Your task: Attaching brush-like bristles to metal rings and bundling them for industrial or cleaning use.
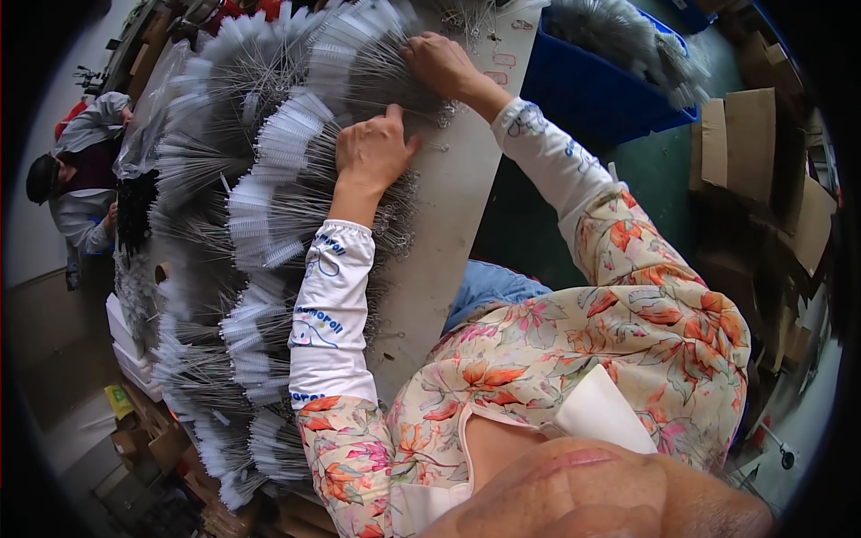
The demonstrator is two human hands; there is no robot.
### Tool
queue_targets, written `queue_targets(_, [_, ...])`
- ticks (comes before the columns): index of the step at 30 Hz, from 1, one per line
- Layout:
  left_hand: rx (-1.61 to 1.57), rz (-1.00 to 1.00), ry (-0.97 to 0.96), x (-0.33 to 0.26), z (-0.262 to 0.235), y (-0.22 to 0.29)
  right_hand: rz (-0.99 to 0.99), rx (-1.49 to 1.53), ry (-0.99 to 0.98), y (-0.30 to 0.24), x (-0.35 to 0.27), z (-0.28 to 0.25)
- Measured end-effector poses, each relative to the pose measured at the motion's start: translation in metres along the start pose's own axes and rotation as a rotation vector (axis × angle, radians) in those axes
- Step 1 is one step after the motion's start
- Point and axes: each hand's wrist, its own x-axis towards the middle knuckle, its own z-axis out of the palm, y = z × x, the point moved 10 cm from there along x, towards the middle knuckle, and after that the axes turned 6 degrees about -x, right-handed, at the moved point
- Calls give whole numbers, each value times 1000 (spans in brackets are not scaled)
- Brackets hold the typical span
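Wire-handled brushes (pixel 291 148) with white bristles and looped ends lie in overlapping fanned bundles across the table. Above the handles of the middle bundles is my left hand (pixel 372 152), its thumb and index finger spread apart. Further away, my right hand (pixel 439 67) has its bent fingers closed at the looped end of a far bundle of brushes (pixel 381 63). Wires there are blurred, and my right fingertips are partly hidden among them.
The pale table edge (pixel 466 202) runs along my right side. Beyond it stands a blue crate (pixel 574 90) full of brushes, with cardboard boxes (pixel 749 148) on the right. Across the table at left, another person (pixel 85 170) works beside clear plastic sheeting (pixel 152 117).
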Motion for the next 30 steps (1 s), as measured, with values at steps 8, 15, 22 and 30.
queue_targets(8, [6,3,-18,1,4,4,413,-85,275,120,-9,-118])
queue_targets(15, [36,-19,-40,-2,11,-9,683,852,-218,177,24,3])
queue_targets(22, [29,-12,-38,2,10,1,543,1291,77,197,53,51])
queue_targets(30, [23,-25,-14,-1,12,-8,775,909,204,217,14,15])
